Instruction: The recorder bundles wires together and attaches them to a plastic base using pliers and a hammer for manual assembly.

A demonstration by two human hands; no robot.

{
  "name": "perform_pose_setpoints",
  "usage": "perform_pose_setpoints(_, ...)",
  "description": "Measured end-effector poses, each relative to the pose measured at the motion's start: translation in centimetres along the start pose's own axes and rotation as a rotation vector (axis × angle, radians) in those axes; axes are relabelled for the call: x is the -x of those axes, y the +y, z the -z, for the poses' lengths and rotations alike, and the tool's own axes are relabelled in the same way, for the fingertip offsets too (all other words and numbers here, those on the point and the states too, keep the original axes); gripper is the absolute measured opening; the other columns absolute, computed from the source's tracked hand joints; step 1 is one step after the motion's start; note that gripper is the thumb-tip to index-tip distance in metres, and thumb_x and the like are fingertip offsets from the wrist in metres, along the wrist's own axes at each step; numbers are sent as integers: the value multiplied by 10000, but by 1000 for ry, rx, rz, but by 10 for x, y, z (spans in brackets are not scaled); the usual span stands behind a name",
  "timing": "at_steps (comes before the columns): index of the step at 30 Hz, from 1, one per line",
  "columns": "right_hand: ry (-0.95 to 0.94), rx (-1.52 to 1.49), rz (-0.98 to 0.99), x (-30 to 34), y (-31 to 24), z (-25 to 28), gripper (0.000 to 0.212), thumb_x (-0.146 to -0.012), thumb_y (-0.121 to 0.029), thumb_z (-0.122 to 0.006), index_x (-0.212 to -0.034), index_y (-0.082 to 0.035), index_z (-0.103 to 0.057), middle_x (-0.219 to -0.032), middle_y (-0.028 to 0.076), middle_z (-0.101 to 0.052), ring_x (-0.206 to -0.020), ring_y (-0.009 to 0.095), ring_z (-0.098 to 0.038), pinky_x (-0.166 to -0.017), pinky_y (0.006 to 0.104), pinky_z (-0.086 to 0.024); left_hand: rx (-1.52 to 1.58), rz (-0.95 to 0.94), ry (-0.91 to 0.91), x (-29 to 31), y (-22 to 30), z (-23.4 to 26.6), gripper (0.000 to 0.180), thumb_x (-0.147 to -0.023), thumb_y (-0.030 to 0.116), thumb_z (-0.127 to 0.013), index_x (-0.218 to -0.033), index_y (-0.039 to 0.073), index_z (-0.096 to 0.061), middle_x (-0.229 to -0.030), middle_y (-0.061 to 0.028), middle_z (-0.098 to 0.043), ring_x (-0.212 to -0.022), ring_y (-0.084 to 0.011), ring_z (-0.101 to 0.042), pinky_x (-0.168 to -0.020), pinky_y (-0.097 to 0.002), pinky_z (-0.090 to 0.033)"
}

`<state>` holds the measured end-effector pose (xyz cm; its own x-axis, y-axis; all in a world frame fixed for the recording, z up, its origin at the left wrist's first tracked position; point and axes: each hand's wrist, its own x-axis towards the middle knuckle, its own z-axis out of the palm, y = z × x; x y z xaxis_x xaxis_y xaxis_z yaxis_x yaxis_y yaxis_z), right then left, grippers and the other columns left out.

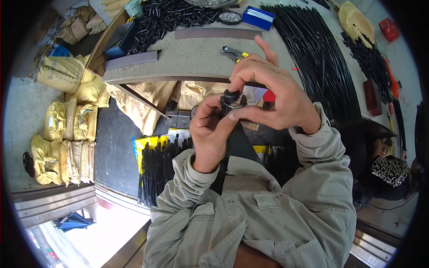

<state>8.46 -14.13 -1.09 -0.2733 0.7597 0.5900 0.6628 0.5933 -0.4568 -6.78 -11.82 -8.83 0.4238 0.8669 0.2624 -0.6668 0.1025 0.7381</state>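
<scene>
In front of my chest, both hands hold a small black part (231, 97) with a round knob on top and short prongs at its sides. A thin pale line, like wire, curves across it. My left hand (209, 134) is closed around its lower side, thumb pointing up along it. From the right, my right hand (283, 91) pinches it between forefinger on top and thumb below, with the other fingers raised. Beyond the hands, pliers (234, 54) with yellow and black handles lie on the worktable (196, 56).
Loose black parts (170, 20) are heaped at the table's far left, near a blue box (258, 18). Long black rods (317, 58) cover its right side. More black rods (158, 167) stand below on the left. Yellow sacks (56, 120) line the left wall. Another person (389, 172) sits at right.
</scene>
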Motion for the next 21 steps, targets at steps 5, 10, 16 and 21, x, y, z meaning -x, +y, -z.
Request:
perform_pose_setpoints(5,72,19,-49,2,-6,-11,241,-616,-53,-674,-827,-79,-560,-723,3,-540,-801,154,-558,-1070,456,-109,83,67,-51,-1,4,16,272,-790,-32,-617,-1046,-11,-529,-910,-16,-561,-787,-59,-495,-715,-196,-408)
perform_pose_setpoints(10,102,161,-49,3,-11,-14,220,-602,-32,-642,-800,-79,-557,-721,7,-538,-786,163,-559,-1061,462,-131,-28,39,4,-6,6,14,298,-777,-32,-630,-1059,-10,-536,-900,-18,-570,-776,-69,-504,-711,-200,-423)
perform_pose_setpoints(16,156,160,38,7,-7,-16,213,-607,-43,-656,-801,-75,-573,-739,11,-557,-797,179,-565,-1052,473,-140,-63,42,-3,-7,13,15,324,-743,-54,-647,-1055,-15,-567,-888,-29,-587,-782,-89,-533,-712,-214,-450)
perform_pose_setpoints(21,237,135,114,11,-1,-29,214,-641,-27,-664,-840,-46,-586,-801,24,-577,-847,167,-571,-1028,429,-231,-25,116,25,-9,16,18,336,-727,-52,-660,-1051,-13,-580,-881,-35,-594,-786,-96,-546,-714,-220,-454)
